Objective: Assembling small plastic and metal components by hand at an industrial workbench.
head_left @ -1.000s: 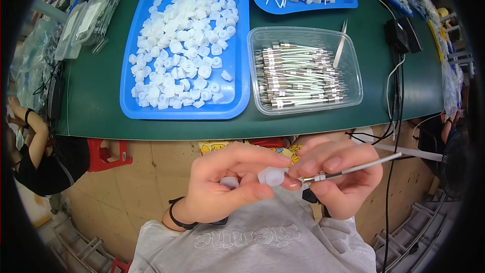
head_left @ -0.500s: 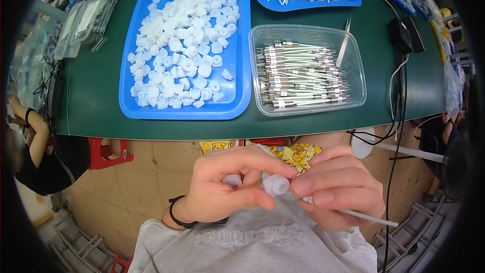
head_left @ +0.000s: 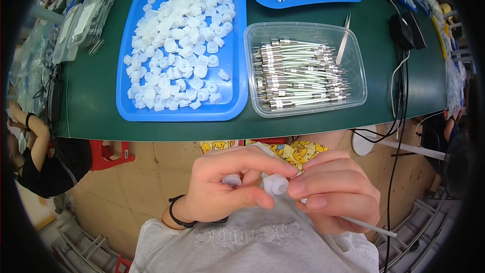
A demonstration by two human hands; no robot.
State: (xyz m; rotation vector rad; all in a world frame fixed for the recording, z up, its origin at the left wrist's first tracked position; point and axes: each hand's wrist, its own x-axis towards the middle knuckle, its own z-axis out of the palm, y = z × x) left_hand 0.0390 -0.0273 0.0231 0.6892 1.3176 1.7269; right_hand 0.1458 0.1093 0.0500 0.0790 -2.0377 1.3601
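My left hand (head_left: 217, 174) is closed, with a translucent white plastic cap (head_left: 276, 184) between thumb and index finger. A second white cap (head_left: 232, 180) sits in the curl of its other fingers. Close against it on the right, my right hand (head_left: 341, 189) pinches a thin pale rod (head_left: 371, 227). The rod's tail sticks out below the right hand toward the lower right. Its other end is mostly behind the fingertips, right beside the held cap; whether the two touch I cannot tell.
On the green table (head_left: 192, 130) lie a blue tray (head_left: 233, 103) of loose white caps and a clear box (head_left: 308, 112) of pale rods with metal ends. Tweezers (head_left: 343, 45) rest at the box's right. Behind is another blue tray (head_left: 283, 4) of capped rods. Black cables (head_left: 401, 91) hang at right.
My right hand has shifted slightly left and closer to the cap, and less of the rod's near end shows. My left hand stays nearly still, holding the same caps.
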